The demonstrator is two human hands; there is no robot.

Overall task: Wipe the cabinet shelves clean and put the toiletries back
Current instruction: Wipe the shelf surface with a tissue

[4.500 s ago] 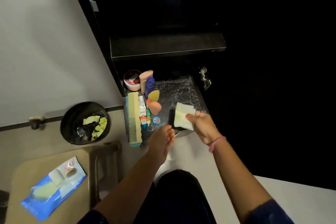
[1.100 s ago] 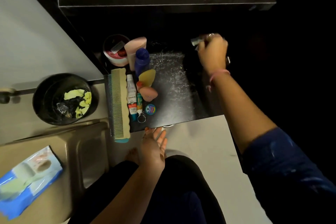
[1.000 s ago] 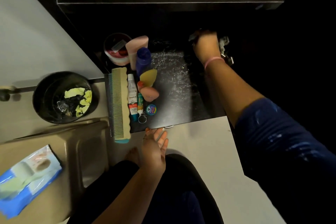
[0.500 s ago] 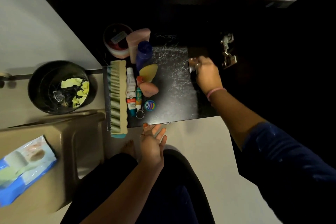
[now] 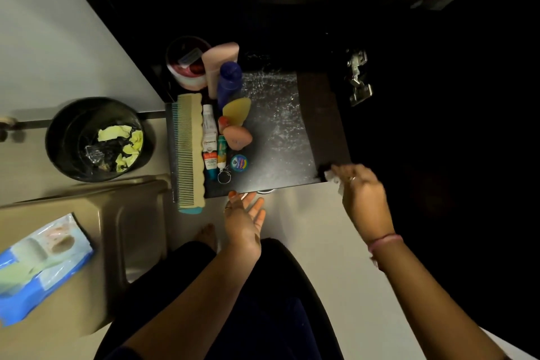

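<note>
Your right hand (image 5: 363, 197) is at the near right corner of the dark shelf (image 5: 280, 137), its fingers curled and pinching a crumpled white wipe (image 5: 333, 177) against the shelf edge. Your left hand (image 5: 244, 219) hangs just in front of the shelf's near edge, fingers straight and slightly apart, holding nothing, fingertips close to that edge.

The toiletries sit crowded along the left side of the shelf. A large comb (image 5: 188, 152) lies lengthwise at the shelf's left edge, its end overhanging the front. Beside it lie two small tubes (image 5: 210, 140) and a key ring (image 5: 224, 177), then a round blue tin (image 5: 239, 163), a peach sponge (image 5: 237, 138) and a yellow sponge (image 5: 236, 111). At the back of the shelf stand a blue bottle (image 5: 229, 82), a pink tube (image 5: 220, 63) and an open jar (image 5: 187, 64). The middle of the shelf shows a streaky wet film.

Left of the shelf, a black bin (image 5: 58, 140) holds yellow scraps.
</note>
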